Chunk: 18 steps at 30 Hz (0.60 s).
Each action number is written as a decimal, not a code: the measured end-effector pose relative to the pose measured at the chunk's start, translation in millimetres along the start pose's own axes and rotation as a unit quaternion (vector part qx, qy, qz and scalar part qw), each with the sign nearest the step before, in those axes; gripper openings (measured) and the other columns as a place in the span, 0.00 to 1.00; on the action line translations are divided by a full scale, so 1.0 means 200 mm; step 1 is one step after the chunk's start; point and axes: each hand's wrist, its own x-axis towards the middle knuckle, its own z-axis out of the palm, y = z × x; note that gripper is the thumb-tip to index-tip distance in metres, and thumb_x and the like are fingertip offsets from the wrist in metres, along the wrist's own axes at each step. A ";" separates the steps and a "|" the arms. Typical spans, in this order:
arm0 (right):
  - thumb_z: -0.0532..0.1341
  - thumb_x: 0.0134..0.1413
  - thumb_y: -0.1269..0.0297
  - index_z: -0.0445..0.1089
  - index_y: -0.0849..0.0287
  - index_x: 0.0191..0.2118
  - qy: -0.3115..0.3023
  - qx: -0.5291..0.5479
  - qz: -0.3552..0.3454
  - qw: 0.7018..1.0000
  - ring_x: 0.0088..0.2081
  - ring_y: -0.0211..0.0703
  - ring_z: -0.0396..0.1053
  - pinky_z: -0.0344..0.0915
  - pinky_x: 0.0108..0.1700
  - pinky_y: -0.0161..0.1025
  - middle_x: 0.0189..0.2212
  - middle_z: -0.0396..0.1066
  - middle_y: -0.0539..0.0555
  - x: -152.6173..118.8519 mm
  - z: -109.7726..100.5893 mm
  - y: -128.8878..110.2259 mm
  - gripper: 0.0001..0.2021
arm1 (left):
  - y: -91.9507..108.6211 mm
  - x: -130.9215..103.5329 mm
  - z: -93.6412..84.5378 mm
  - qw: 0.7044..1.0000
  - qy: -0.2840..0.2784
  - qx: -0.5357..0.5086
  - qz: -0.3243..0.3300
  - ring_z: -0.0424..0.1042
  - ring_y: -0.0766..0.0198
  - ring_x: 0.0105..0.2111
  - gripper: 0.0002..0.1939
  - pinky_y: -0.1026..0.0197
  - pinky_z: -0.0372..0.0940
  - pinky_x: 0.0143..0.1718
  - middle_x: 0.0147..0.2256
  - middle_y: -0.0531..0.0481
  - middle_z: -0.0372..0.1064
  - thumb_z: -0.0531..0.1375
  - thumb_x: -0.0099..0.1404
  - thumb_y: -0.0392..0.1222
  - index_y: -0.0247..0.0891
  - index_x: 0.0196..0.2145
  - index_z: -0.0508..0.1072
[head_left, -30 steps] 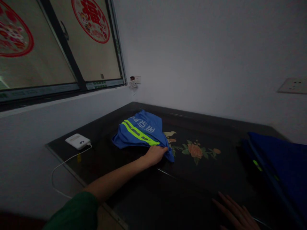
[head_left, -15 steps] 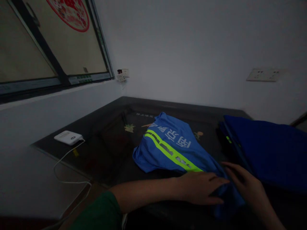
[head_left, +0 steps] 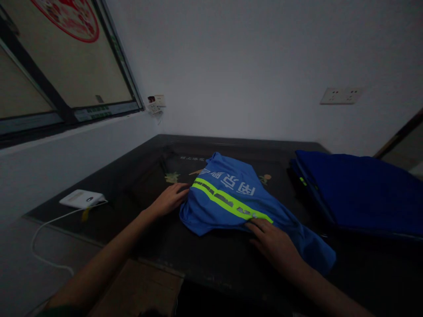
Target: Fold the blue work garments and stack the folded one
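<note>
A light blue garment [head_left: 231,198] with a neon yellow stripe and white characters lies crumpled on the dark table [head_left: 139,176]. My left hand [head_left: 170,199] touches its left edge, fingers lying flat and apart. On the garment's near edge, just below the stripe, my right hand [head_left: 272,244] rests palm down with the fingers spread. Neither hand grips the cloth.
A stack of darker blue folded cloth [head_left: 360,189] sits at the table's right. A white power bank [head_left: 81,198] with a white cable [head_left: 42,233] lies at the left edge. A window [head_left: 66,75] is at left; wall sockets [head_left: 340,95] are on the back wall.
The garment has been dragged from the far left toward the table's middle. My left hand let go of its corner and went to its left edge; my right hand now lies on it.
</note>
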 end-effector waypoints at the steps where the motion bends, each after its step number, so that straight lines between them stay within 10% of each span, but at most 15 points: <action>1: 0.61 0.50 0.74 0.71 0.55 0.49 -0.003 -0.031 0.004 1.000 0.49 0.53 0.71 0.71 0.46 0.47 0.50 0.72 0.59 0.04 0.03 0.01 0.19 | 0.02 0.03 0.03 1.000 0.000 -0.016 0.019 0.61 0.50 0.56 0.21 0.46 0.61 0.55 0.57 0.37 0.60 0.55 0.63 0.33 0.38 0.55 0.66; 6: 0.57 0.57 0.72 0.73 0.59 0.41 -0.018 -0.088 0.053 0.995 0.49 0.55 0.69 0.68 0.47 0.49 0.48 0.72 0.62 0.15 0.05 0.12 0.10 | 0.16 0.26 0.15 0.989 0.005 -0.124 0.085 0.57 0.50 0.59 0.20 0.46 0.57 0.58 0.59 0.38 0.57 0.57 0.63 0.36 0.39 0.54 0.67; 11: 0.49 0.60 0.68 0.70 0.58 0.39 0.002 0.125 0.158 0.979 0.44 0.48 0.71 0.67 0.47 0.44 0.41 0.74 0.57 0.08 -0.05 0.22 0.12 | 0.29 0.37 0.18 0.944 -0.024 -0.322 0.069 0.60 0.51 0.57 0.16 0.46 0.56 0.59 0.55 0.41 0.64 0.52 0.68 0.43 0.39 0.50 0.71; 18: 0.55 0.54 0.47 0.66 0.55 0.27 0.079 0.367 0.234 0.897 0.27 0.41 0.66 0.66 0.29 0.36 0.23 0.65 0.49 -0.14 -0.58 0.24 0.17 | 0.45 0.30 -0.35 0.776 0.079 -0.601 -0.172 0.73 0.58 0.36 0.15 0.58 0.69 0.39 0.35 0.50 0.73 0.59 0.62 0.52 0.41 0.41 0.72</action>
